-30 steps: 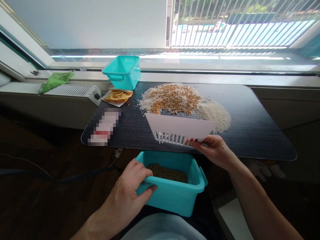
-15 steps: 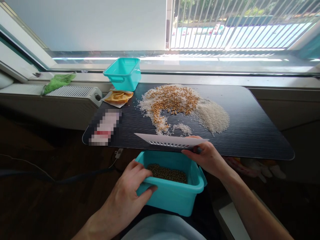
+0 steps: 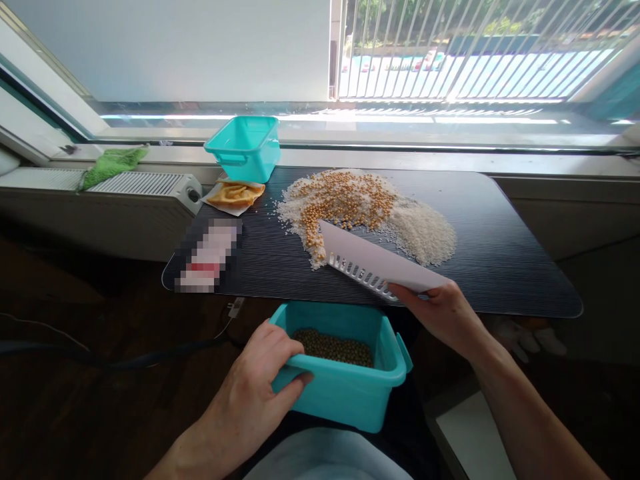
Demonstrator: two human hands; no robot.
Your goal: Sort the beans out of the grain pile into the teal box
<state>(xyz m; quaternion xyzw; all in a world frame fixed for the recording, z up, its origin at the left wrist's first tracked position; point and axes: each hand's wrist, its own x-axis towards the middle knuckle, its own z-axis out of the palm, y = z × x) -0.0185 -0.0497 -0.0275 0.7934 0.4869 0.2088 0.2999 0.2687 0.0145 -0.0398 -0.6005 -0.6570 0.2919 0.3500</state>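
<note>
My left hand [image 3: 260, 380] grips the left rim of a teal tub [image 3: 345, 387] held below the table's near edge; dark round beans [image 3: 333, 347] lie in its bottom. My right hand [image 3: 440, 310] holds one end of a white slotted plastic tray [image 3: 375, 261], tilted on the dark table [image 3: 500, 253], its far end touching the near side of a pile of yellow beans [image 3: 345, 197] mixed with white rice [image 3: 423, 230].
A second teal tub [image 3: 245, 147] stands at the table's back left beside an orange packet [image 3: 235, 193]. A blurred card [image 3: 207, 257] lies at front left. A radiator [image 3: 140, 183] with a green cloth [image 3: 113, 163] runs left; the window sill is behind.
The white tray dropped flat toward the near table edge, dragging a trail of beans and rice forward, and has now swung back, tilted, against the pile. My left hand and the tub stayed put.
</note>
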